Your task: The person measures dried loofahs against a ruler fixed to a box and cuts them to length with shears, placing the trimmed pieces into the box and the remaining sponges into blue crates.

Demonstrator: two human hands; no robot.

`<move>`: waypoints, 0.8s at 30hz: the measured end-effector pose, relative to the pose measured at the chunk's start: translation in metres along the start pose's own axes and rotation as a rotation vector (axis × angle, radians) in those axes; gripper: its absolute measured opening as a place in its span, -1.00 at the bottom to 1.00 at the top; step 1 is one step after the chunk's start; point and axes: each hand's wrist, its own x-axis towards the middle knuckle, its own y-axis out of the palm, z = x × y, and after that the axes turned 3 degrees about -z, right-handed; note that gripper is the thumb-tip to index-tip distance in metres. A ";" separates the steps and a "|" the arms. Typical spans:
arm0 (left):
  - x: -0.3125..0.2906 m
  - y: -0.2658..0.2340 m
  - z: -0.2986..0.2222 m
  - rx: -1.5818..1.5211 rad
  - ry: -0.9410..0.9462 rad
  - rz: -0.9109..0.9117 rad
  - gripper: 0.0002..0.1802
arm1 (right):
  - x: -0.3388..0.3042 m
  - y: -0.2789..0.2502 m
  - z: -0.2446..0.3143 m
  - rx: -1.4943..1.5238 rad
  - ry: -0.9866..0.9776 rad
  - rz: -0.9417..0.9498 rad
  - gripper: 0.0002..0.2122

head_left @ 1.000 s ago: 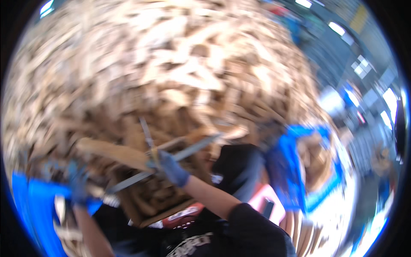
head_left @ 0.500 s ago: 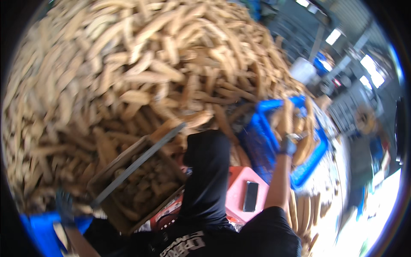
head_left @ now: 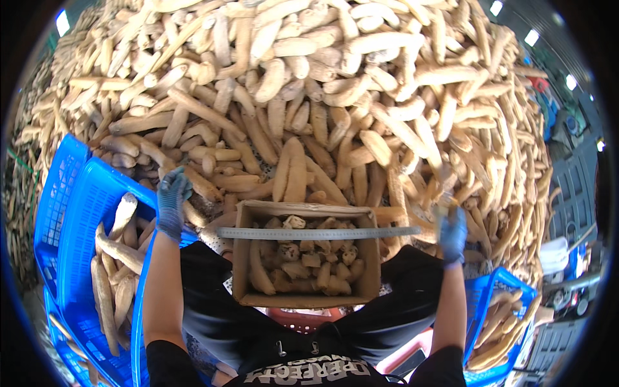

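Observation:
My left hand (head_left: 173,201), in a grey-blue glove, is at the near left of the root pile, beside a blue basket. Its fingers are curled, and whatever they hold is hidden. My right hand (head_left: 452,233), in a blue glove, hovers at the pile's near right edge. Motion smears its fingers, and a tan blur lies just beyond them. Between my knees stands a cardboard box (head_left: 369,267) with short chunks of tan root (head_left: 311,260) inside. Across its top lies a long grey metal strip (head_left: 316,233) with fine marks along it, sticking out past both sides.
A large pile of long tan roots (head_left: 284,109) rises in front. Blue plastic baskets (head_left: 77,213) stand on the left, one holding roots. Another blue basket (head_left: 523,309) with roots is on the right. Part of a pink surface (head_left: 412,355) shows by my right leg.
The view has swung left and levelled over the box. My right hand has come out of the right basket to the pile. My left hand has risen from the left basket to the pile's edge.

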 end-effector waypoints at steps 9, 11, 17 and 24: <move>-0.021 0.005 -0.024 0.068 -0.010 -0.058 -0.69 | 0.065 0.300 0.145 -0.511 -0.079 1.326 -0.30; -0.020 0.010 -0.026 0.078 -0.013 -0.053 -0.68 | 0.051 0.332 0.140 -0.507 0.019 1.375 -0.34; -0.017 0.017 -0.030 0.049 -0.040 0.089 -0.65 | 0.051 0.313 0.135 -0.335 0.038 1.098 -0.46; -0.026 0.042 0.002 -0.163 -0.343 0.448 -0.49 | 0.035 0.237 0.156 0.549 0.295 0.755 -0.62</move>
